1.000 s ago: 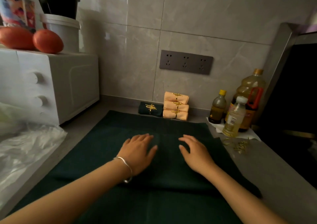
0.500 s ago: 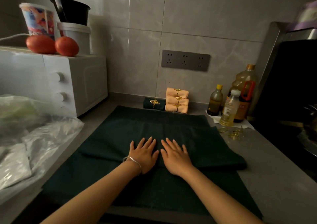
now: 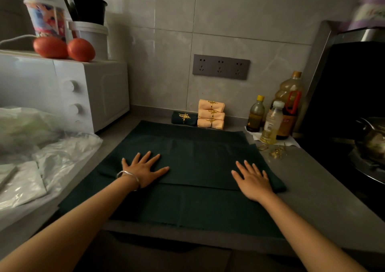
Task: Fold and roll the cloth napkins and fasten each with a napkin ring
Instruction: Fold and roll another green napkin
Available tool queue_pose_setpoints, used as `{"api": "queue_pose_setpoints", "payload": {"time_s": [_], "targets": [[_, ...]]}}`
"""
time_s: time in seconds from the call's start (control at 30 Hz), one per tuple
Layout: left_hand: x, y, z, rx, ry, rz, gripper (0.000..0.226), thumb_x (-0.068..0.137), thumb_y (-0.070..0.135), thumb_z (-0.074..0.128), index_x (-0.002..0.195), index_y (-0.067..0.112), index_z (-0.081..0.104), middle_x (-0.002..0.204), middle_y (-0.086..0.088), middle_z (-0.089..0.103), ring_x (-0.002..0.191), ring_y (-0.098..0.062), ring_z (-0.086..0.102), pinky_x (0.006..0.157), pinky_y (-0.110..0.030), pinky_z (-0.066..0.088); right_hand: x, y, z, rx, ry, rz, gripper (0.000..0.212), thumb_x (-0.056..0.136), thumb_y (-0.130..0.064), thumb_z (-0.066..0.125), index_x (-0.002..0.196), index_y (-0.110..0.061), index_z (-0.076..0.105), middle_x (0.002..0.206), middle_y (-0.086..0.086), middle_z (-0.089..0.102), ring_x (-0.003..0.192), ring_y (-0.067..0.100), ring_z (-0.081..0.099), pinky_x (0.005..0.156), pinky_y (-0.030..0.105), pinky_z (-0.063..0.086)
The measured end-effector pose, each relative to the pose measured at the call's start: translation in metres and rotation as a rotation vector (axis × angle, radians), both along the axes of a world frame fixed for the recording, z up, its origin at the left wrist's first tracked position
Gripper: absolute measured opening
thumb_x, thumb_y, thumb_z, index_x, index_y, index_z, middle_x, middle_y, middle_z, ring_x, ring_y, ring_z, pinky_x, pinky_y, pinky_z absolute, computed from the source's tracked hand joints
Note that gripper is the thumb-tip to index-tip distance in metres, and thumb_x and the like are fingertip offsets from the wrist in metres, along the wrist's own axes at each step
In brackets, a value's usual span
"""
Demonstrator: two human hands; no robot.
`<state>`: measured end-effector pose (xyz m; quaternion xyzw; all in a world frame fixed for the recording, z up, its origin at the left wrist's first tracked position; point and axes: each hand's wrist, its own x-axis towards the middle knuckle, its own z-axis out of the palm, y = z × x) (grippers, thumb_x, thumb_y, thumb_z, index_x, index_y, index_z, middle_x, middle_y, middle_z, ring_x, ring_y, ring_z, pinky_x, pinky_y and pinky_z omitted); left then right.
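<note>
A dark green cloth napkin (image 3: 193,163) lies spread on the grey counter, with a folded layer lying across its middle. My left hand (image 3: 145,168) presses flat on the left end of that fold, fingers spread. My right hand (image 3: 253,181) presses flat on its right end. At the back wall sit one rolled green napkin (image 3: 184,118) with a gold ring and three stacked peach rolled napkins (image 3: 210,114), each ringed. Loose gold napkin rings (image 3: 274,150) lie on the counter to the right of the cloth.
A white microwave (image 3: 83,94) stands at the left with tomatoes and cups on top. Plastic bags (image 3: 41,159) cover the left counter. Oil bottles (image 3: 273,121) stand at the back right. A dark stove with a pot (image 3: 370,142) is at the far right.
Both hands have slid apart along the folded layer, from side by side at its middle out to its left and right ends. The view has tilted down a little.
</note>
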<state>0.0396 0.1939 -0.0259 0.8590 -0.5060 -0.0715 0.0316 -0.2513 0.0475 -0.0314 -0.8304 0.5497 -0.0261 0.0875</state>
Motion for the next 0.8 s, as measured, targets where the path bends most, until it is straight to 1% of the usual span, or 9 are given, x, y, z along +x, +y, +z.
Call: {"api": "queue_pose_setpoints", "payload": {"time_s": [0.2,0.43,0.53,0.6,0.63,0.7,0.73,0.77,0.8], "targets": [[0.017,0.013,0.002,0.011,0.029,0.069,0.078,0.078,0.081,0.018,0.146,0.046,0.001,0.158,0.009,-0.005,0.146,-0.025,-0.005,0.112,-0.062,-0.004,-0.024,-0.007,0.000,-0.014,0.014,-0.052,0.060,0.098,-0.056,0.014,0.151,-0.030,0.002,0.159,-0.002,-0.003,0.146,0.019,0.000,0.119,0.039,0.003],[0.024,0.024,0.007,0.042,0.047,0.138,0.079,0.081,0.080,0.017,0.148,0.042,0.000,0.158,0.007,-0.006,0.145,-0.030,-0.007,0.111,-0.063,-0.006,-0.026,-0.005,0.004,-0.007,0.015,-0.079,0.061,0.097,-0.057,0.013,0.151,-0.029,0.004,0.159,-0.002,-0.002,0.146,0.019,0.000,0.119,0.040,0.003],[0.021,0.025,0.013,0.016,0.010,0.128,0.075,0.086,0.074,0.013,0.149,0.036,0.000,0.159,0.003,-0.005,0.145,-0.030,-0.007,0.112,-0.060,-0.007,-0.027,0.001,0.011,0.015,-0.022,-0.059,0.063,0.096,-0.059,0.013,0.151,-0.029,0.006,0.159,-0.002,-0.003,0.146,0.018,-0.001,0.119,0.042,0.002],[0.014,0.022,0.017,-0.067,0.003,0.039,0.076,0.085,0.073,0.011,0.150,0.034,0.004,0.159,0.003,-0.002,0.146,-0.026,-0.004,0.115,-0.056,-0.005,-0.027,0.009,0.019,0.007,-0.081,0.028,0.063,0.096,-0.059,0.018,0.150,-0.030,0.008,0.159,-0.004,-0.002,0.146,0.016,0.000,0.119,0.041,0.003],[0.008,0.020,0.020,-0.097,0.031,-0.029,0.083,0.079,0.079,0.009,0.150,0.034,0.006,0.159,0.005,0.000,0.146,-0.022,-0.003,0.116,-0.054,-0.004,-0.026,0.014,0.024,0.012,-0.109,0.100,0.063,0.095,-0.059,0.022,0.150,-0.032,0.010,0.159,-0.006,0.000,0.146,0.014,0.000,0.119,0.040,0.005],[-0.005,0.018,0.026,-0.089,0.111,-0.193,0.111,0.055,0.095,0.002,0.149,0.036,0.011,0.158,0.008,0.004,0.146,-0.018,0.001,0.117,-0.050,-0.001,-0.022,0.026,0.035,0.055,-0.107,0.254,0.063,0.093,-0.060,0.029,0.149,-0.036,0.013,0.158,-0.011,0.005,0.145,0.011,0.005,0.118,0.039,0.010],[-0.010,0.017,0.029,-0.048,0.116,-0.271,0.119,0.047,0.099,0.004,0.148,0.037,0.012,0.158,0.010,0.005,0.146,-0.017,0.003,0.117,-0.048,0.002,-0.019,0.032,0.039,0.074,-0.070,0.316,0.063,0.092,-0.060,0.033,0.148,-0.038,0.014,0.157,-0.014,0.007,0.145,0.010,0.008,0.118,0.038,0.014],[-0.015,0.017,0.032,-0.015,0.090,-0.343,0.114,0.051,0.098,0.011,0.148,0.038,0.011,0.158,0.010,0.007,0.145,-0.018,0.005,0.118,-0.047,0.005,-0.017,0.037,0.042,0.078,-0.024,0.364,0.063,0.092,-0.059,0.036,0.148,-0.039,0.015,0.157,-0.016,0.008,0.144,0.009,0.011,0.117,0.036,0.017],[-0.018,0.017,0.034,-0.001,0.048,-0.399,0.101,0.063,0.091,0.023,0.148,0.038,0.011,0.158,0.009,0.009,0.145,-0.018,0.008,0.118,-0.045,0.008,-0.015,0.040,0.044,0.067,0.020,0.397,0.062,0.093,-0.057,0.039,0.148,-0.040,0.015,0.156,-0.017,0.009,0.144,0.008,0.014,0.116,0.035,0.020]]}}
